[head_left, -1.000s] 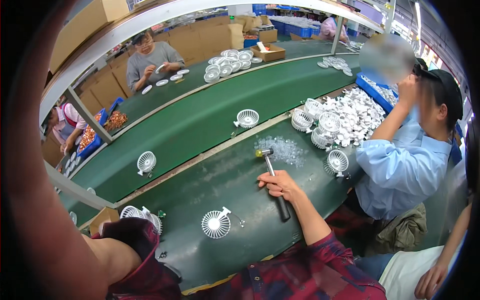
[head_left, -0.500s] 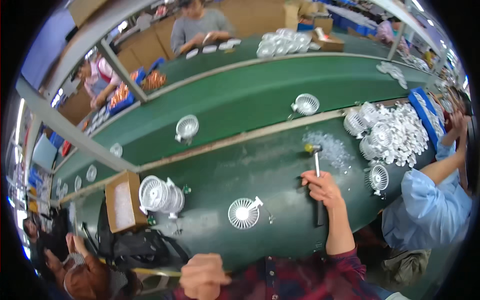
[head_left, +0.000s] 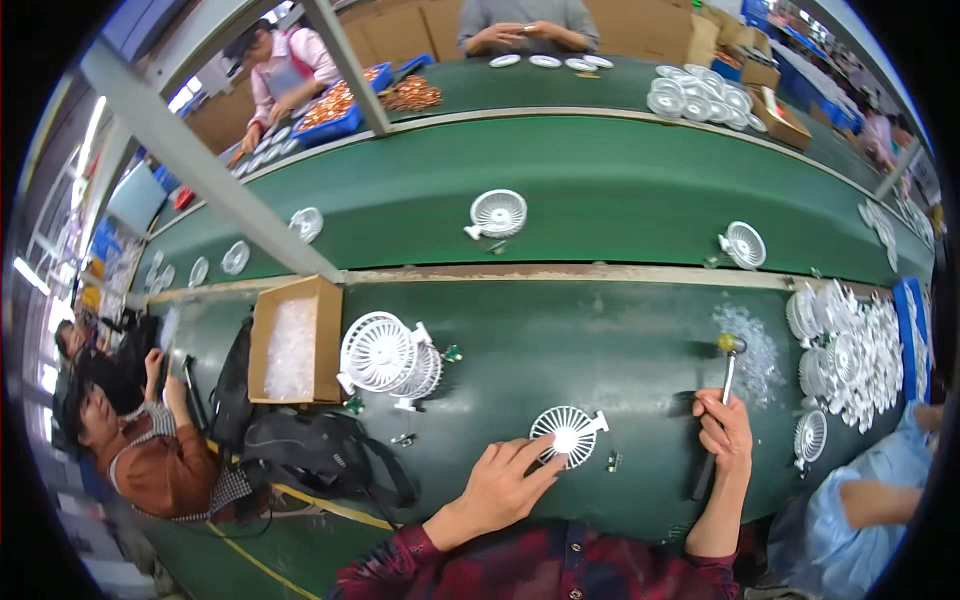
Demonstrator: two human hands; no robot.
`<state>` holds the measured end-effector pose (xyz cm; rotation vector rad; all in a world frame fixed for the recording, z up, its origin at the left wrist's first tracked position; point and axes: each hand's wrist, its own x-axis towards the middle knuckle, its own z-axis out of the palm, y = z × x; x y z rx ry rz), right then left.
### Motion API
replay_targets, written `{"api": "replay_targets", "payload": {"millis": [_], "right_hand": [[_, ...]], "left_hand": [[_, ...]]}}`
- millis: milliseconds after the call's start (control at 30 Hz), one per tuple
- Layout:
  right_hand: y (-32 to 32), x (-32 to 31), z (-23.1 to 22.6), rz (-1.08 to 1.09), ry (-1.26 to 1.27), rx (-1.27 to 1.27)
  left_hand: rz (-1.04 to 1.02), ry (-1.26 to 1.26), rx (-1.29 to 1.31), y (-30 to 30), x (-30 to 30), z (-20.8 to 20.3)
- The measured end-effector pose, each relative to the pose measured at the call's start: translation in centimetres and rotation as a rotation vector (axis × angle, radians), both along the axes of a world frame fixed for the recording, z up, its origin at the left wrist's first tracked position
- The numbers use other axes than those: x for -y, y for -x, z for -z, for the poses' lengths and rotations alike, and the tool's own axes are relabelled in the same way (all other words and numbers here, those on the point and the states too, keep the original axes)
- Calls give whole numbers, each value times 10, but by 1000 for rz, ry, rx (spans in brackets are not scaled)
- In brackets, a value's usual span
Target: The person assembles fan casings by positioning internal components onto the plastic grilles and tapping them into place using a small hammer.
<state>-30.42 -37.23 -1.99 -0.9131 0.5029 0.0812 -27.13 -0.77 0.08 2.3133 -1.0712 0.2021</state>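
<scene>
My left hand (head_left: 500,488) reaches over the near part of the table with its fingers spread. Its fingertips touch the slatted face of a round white fan housing (head_left: 578,420), which lies flat with a small stem and a wired piece at its right. In my right hand (head_left: 726,432) is a small hammer (head_left: 730,372) with a yellowish face, metal shaft and black grip, head pointing away from me. The hammer head is above the edge of a scatter of small clear plastic pieces (head_left: 757,350).
Stacked fan housings (head_left: 380,350) stand left, beside a cardboard box (head_left: 328,345) of clear pieces and a black bag (head_left: 300,450). A heap of white parts (head_left: 865,365) lies right, near a co-worker's blue sleeve (head_left: 850,530). Beyond a ledge, a green belt (head_left: 620,200) carries more housings.
My left hand has moved from the lower edge onto the fan housing, its fingers spreading. My right hand still holds the hammer. The whole view has shifted, so things appear farther right.
</scene>
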Motion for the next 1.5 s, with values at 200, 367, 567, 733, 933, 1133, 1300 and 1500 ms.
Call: {"api": "replay_targets", "payload": {"millis": [200, 367, 567, 733, 933, 1133, 1300, 1500], "right_hand": [[-2, -6, 1, 25, 62, -32], [-15, -40, -16, 44, 475, -171], [-26, -60, -11, -135, 1250, -182], [-12, -70, -30, -86, 1282, -115], [25, -95, -45, -268, 998, 192], [37, -128, -43, -174, 1460, 479], [29, -116, -28, -366, 1343, 388], [25, -73, -22, -21, 1153, -187]], "left_hand": [[-109, 23, 101, 2, -1, 8], [-141, -29, 96, 0, 11, 3], [-103, 13, 11, -9, 21, 1], [-195, 18, -60, -8, 39, 14], [-196, -78, 29, -6, 40, 29], [-195, -90, 0, -6, 45, 28], [-230, -126, -14, -3, 38, 26], [-188, -108, -42, -6, 36, 16]]}}
